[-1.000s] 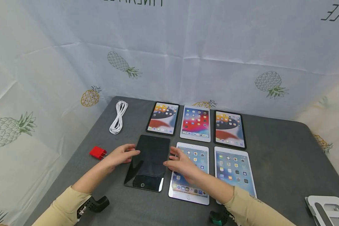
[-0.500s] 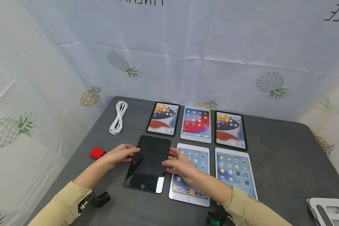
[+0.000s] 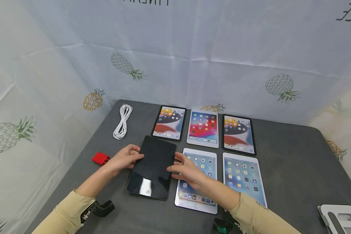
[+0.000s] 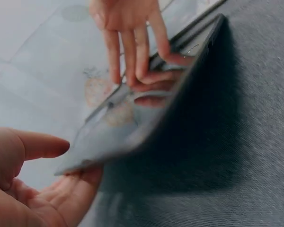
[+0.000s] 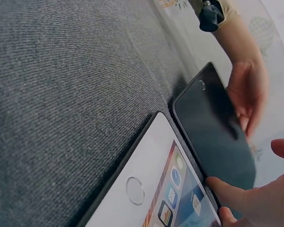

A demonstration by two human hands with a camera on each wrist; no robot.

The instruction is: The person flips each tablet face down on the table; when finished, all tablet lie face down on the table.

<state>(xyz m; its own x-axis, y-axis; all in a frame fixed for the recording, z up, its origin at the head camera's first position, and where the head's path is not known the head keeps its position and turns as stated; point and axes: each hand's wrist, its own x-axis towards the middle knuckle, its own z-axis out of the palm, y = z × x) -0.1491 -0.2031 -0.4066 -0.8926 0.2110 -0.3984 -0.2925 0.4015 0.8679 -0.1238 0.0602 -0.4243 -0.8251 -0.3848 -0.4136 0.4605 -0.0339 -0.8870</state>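
Note:
A black tablet (image 3: 156, 167) with a dark screen and a round home button leans on the grey table, its left edge raised and its right edge low. My left hand (image 3: 125, 159) grips that raised edge, fingers underneath and thumb on top, as the left wrist view shows. At the opposite edge my right hand (image 3: 190, 170) has its fingers extended, the fingertips (image 5: 214, 183) touching the tablet's side. Beneath my right hand lies a white tablet (image 3: 197, 201) with a lit home screen, partly covered by it.
Another white tablet (image 3: 242, 175) lies to the right. Behind are a black one (image 3: 169, 123), a white one (image 3: 203, 128) and a second black one (image 3: 238, 135). A coiled white cable (image 3: 123, 122), a red plug (image 3: 100, 158) and a white stand (image 3: 343, 217) lie around the table.
The black tablet's left edge has risen from the table in my left hand, and the reflection on its screen has shifted left. My right hand has barely moved.

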